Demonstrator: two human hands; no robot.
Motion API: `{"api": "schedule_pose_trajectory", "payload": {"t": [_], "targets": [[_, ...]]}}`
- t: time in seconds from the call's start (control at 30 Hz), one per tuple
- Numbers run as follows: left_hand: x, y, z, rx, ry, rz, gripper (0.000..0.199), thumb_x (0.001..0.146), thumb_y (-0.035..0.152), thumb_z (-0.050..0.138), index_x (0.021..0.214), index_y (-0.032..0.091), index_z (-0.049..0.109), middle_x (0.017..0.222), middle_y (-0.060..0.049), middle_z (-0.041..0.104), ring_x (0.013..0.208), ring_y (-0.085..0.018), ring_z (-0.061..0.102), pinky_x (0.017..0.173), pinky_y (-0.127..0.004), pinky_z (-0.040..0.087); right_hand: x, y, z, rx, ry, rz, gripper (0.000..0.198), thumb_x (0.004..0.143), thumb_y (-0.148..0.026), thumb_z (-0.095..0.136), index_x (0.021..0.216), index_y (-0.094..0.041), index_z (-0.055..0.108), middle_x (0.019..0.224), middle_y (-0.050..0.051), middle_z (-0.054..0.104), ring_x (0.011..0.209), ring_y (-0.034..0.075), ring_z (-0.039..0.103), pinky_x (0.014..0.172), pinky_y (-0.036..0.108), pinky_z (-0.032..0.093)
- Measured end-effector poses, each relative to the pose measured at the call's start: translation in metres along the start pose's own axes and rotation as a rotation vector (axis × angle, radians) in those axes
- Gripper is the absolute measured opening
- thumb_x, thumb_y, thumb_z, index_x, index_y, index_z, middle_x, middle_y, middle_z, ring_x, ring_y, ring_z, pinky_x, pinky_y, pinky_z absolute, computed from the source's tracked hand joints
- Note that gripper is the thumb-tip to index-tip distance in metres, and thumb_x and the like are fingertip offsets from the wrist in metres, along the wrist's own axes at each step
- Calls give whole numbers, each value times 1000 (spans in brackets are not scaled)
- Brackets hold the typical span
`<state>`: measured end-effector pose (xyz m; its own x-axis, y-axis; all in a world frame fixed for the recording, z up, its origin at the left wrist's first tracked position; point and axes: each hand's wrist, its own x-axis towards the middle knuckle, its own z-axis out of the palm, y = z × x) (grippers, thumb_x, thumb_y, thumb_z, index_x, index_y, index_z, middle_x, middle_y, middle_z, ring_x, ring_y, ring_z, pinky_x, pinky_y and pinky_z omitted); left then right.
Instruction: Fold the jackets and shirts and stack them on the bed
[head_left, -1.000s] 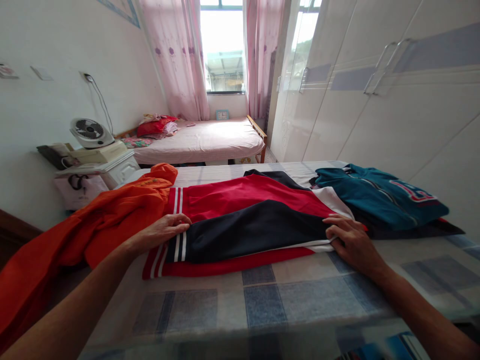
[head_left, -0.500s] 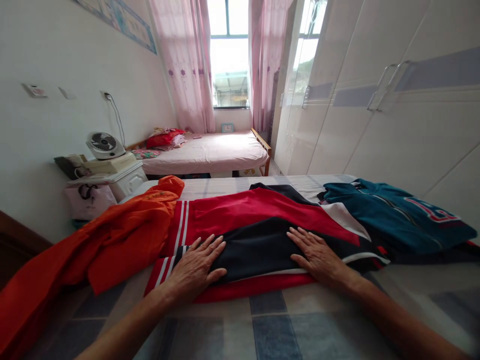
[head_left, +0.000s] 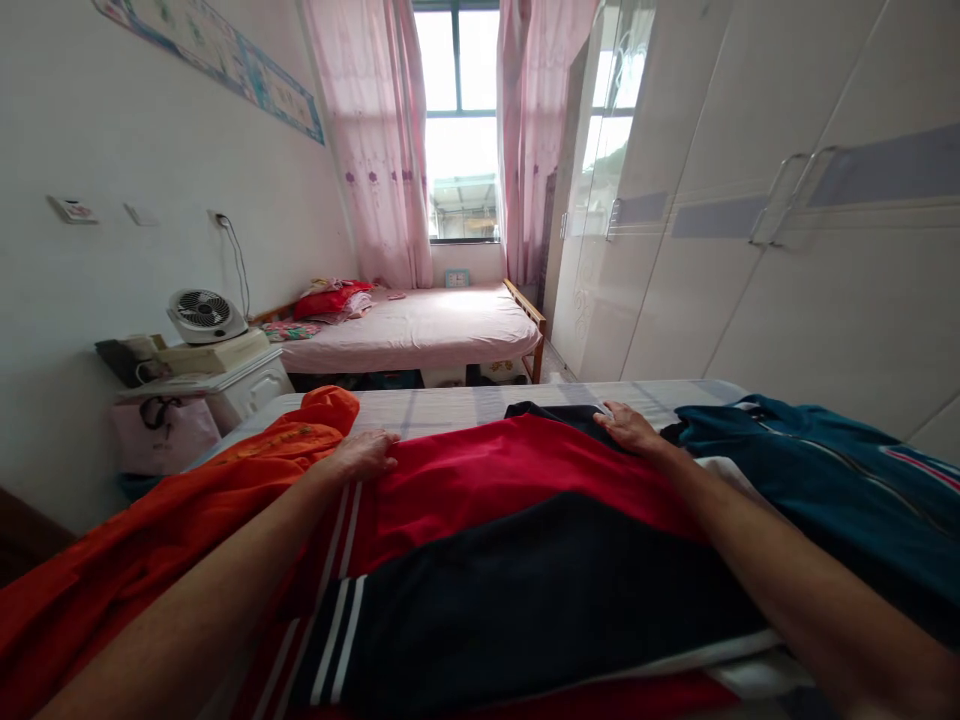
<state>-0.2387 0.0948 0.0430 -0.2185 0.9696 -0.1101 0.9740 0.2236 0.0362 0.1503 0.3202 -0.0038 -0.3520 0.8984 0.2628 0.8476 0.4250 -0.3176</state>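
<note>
A red and dark navy jacket [head_left: 517,540] with white stripes lies spread across the bed in front of me. My left hand [head_left: 365,453] rests flat on its far left edge, where the red cloth meets an orange garment [head_left: 187,520]. My right hand [head_left: 628,430] lies on the jacket's far right edge, by its dark collar part. Both arms reach forward over the garment. A teal jacket [head_left: 817,490] lies to the right, beside my right forearm.
The bed's checked sheet [head_left: 457,405] shows beyond the clothes. Past it stands a second bed [head_left: 420,330] with a pink sheet under a curtained window. At the left is a white nightstand [head_left: 225,375] with a small fan [head_left: 204,312]. White wardrobe doors [head_left: 750,250] line the right wall.
Both hands have moved from the near, navy part of the jacket to its far edge. The view has come closer and lower over the bed.
</note>
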Motion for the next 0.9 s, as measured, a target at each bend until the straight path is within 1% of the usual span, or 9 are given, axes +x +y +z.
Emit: {"api": "schedule_pose_trajectory", "payload": {"t": [0.13,0.23,0.33,0.43,0.53,0.63,0.7,0.8,0.9], "targets": [[19,-13,9,-54,-51,10,56,63,28,65,118,20,59,107,-8,69,102,-23,62,83,-27,47,22,-4,25,19,-5,151,46,82,-38,51,113,-6,60,118,24,61,109,32,58,88,43,46],[24,-15,12,-69,-82,25,39,62,28,64,99,19,67,84,-4,71,81,-21,66,66,-24,47,30,-11,29,54,-12,240,41,71,-35,61,103,-8,65,108,23,65,102,34,60,82,42,47],[23,-11,7,-66,-50,49,17,63,23,59,77,19,67,71,-2,67,73,-19,64,59,-23,44,34,-16,19,139,-22,283,23,67,-27,62,83,-12,68,84,17,70,84,31,66,70,36,49],[9,-5,-6,-62,81,66,16,69,20,52,79,20,64,75,-2,66,78,-19,62,65,-25,44,28,-21,-6,264,42,250,24,71,-26,55,90,-15,65,79,10,69,75,23,65,63,29,48],[-19,2,-21,-48,251,69,19,77,23,47,90,19,61,92,-7,63,90,-22,59,75,-30,44,8,-18,-39,375,128,194,33,74,-27,52,105,-17,57,79,5,68,69,17,63,57,25,47],[-61,5,-23,18,424,122,21,86,26,41,96,19,59,101,-9,58,94,-24,56,77,-33,44,-31,2,-67,525,181,120,27,69,-29,55,95,-19,55,69,0,63,59,15,59,51,25,45],[-88,6,-13,116,505,253,21,89,26,40,97,19,59,96,-8,57,89,-22,55,75,-33,44,-62,22,-76,564,150,70,21,65,-31,58,83,-20,55,65,-1,60,56,16,57,51,26,44],[-118,7,9,260,493,464,22,90,18,43,106,20,59,98,-8,58,88,-21,55,78,-34,45,-105,48,-73,374,56,54,16,62,-32,59,74,-21,56,69,1,64,63,18,60,59,29,44],[-129,10,25,343,445,491,29,87,11,46,112,19,58,101,-9,60,91,-22,56,84,-38,44,-130,54,-65,199,-15,46,13,63,-29,54,74,-21,59,76,2,66,71,20,61,66,30,44]]}}
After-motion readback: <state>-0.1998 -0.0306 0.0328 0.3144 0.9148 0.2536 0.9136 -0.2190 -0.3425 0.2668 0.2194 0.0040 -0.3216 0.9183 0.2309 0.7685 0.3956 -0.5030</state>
